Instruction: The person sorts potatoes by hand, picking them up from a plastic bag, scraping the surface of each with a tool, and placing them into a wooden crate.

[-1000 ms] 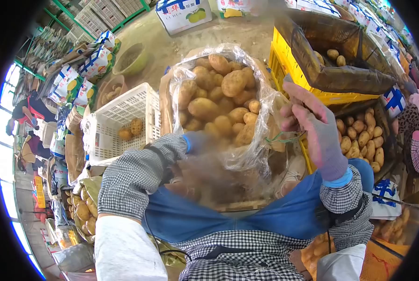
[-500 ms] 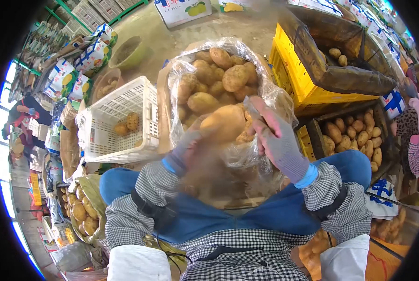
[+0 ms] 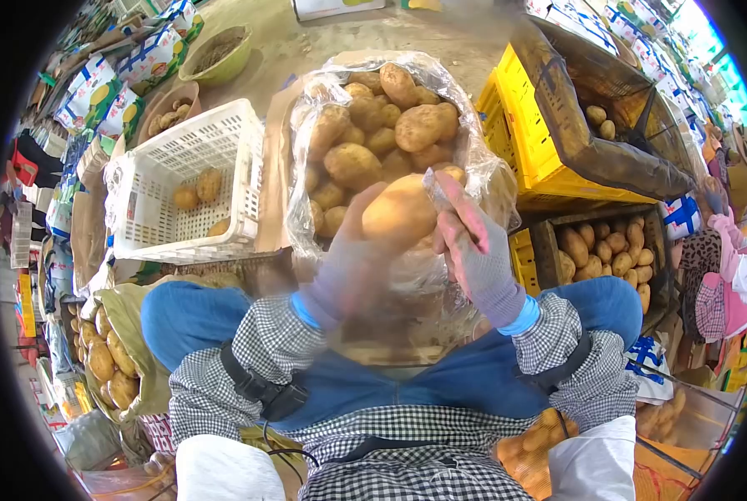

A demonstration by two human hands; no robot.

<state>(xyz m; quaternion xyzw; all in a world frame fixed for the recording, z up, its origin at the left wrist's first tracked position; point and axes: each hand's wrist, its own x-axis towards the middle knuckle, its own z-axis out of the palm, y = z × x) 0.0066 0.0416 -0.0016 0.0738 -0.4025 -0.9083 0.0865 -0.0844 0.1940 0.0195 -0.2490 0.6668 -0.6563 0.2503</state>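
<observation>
My left hand (image 3: 344, 265), in a grey glove with a blue cuff, is closed around a large potato (image 3: 398, 213) and slightly blurred. My right hand (image 3: 480, 255), gloved the same way, pinches a small knife (image 3: 433, 190) whose short grey blade lies at the potato's right end. Most of the knife's handle is hidden in my fingers. Both hands are over the near side of a box lined with clear plastic (image 3: 294, 184), which holds many loose potatoes (image 3: 352, 165).
A white plastic basket (image 3: 252, 179) with a few potatoes stands on the left. At right are a yellow crate (image 3: 528, 142) with a dark liner and a dark-lined crate of potatoes (image 3: 611, 246). A sack of potatoes (image 3: 152, 334) stands by my left knee. Bowls (image 3: 215, 58) sit farther back.
The view has tilted and shifted a little. The potato stays in my left hand and the blade stays close to its right end. One more potato now shows in the white basket.
</observation>
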